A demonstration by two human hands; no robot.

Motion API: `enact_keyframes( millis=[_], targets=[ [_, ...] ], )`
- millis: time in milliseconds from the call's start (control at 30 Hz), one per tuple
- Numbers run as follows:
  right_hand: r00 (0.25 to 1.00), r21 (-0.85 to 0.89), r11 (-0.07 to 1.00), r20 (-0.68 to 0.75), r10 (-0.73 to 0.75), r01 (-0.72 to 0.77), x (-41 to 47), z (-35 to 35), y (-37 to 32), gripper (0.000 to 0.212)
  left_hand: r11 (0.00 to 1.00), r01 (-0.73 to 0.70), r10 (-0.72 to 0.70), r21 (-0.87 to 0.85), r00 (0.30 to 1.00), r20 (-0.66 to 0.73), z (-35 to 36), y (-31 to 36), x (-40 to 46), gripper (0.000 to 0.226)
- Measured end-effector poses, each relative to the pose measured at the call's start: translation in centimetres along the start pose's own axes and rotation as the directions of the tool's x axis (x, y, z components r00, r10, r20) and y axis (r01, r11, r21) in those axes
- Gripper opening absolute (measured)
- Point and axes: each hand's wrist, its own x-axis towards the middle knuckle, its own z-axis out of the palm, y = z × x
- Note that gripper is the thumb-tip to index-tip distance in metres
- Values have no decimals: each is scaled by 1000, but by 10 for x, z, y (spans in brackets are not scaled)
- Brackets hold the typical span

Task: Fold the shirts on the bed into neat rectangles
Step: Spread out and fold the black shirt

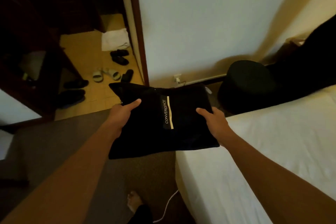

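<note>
In the head view, a black shirt [163, 122], already folded into a rough rectangle, is held in the air by both hands over the carpeted floor [54, 151], just left of the near corner of the bed [272, 151]. The left hand [121, 116] grips the shirt's left edge, with the thumb laid on top and the fingers hidden beneath the cloth. The right hand [212, 120] holds the right edge in the same way, thumb above and fingers under. The shirt is kept flat and level between the two grips, probably so that the folds do not slip open while it is carried. A printed word and a pale stripe [170, 112] are turned upward, which suggests the front was kept outward for a tidy finish. The far left corner of the shirt sticks out in a point, so the rectangle is judged not quite neat. The bed's white sheet lies to the right, and the folded shirt could be set down there. Sandals and slippers [112, 71] are seen on the tiled floor in the far doorway, and a dark round stool [249, 85] stands against the far wall.
</note>
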Motion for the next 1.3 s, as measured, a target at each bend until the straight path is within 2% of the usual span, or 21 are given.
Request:
enact_keyframes(
  millis=[233,367,600,733,933,1133,1300],
  targets=[
    [983,62,996,177,59,-71,63,153,-69,39,997,14,-22,-75,994,-110,-135,33,73,52],
    [949,57,991,300,97,-119,95,223,-109,44,993,9,-29,-121,987,-160,-199,56,112,47],
    [913,-29,999,406,35,-26,174,325,-181,41,977,-25,-38,-210,956,-291,-279,94,185,31],
    [916,-62,996,400,-32,62,240,378,-219,32,973,-45,-38,-228,937,-348,-310,126,253,39],
    [902,-60,995,429,-45,78,369,436,-289,27,972,-43,-48,-230,925,-377,-332,207,380,35],
    [903,-78,991,423,-68,112,485,490,-377,37,972,-75,-17,-221,921,-390,-357,301,491,30],
    [903,-45,991,419,-98,128,566,541,-440,35,960,-95,-10,-264,928,-372,-391,360,580,20]
  ],
)
